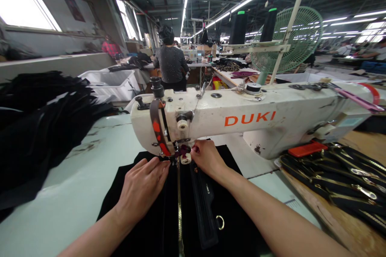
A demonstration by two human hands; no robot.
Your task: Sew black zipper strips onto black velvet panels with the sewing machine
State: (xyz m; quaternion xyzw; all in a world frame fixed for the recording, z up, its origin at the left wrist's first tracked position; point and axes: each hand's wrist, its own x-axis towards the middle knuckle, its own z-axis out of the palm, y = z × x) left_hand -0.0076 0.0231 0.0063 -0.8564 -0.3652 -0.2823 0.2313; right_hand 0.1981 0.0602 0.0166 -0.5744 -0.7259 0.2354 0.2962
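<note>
A black fabric piece [241,225] lies under the head of a white sewing machine [205,108] marked DUKI. Down its middle runs a gold-toothed zipper [180,209], in line with the needle area. To the right of the zipper are a dark strip [205,209] with small lettering and a gold ring [220,222]. My left hand [143,182] is left of the presser foot, fingers pressed together on the fabric. Close by on the right, my right hand [208,157] is closed with curled fingertips, beside a dark red piece [183,151] at the needle; what it grips is hidden.
Black cut pieces [39,128] are heaped at the left. Black zippers with gold teeth [346,180] and a red-orange object [307,148] lie at the right. Behind stand a white bin [111,82], thread cones [238,28], a green fan [289,40] and a seated person [171,64].
</note>
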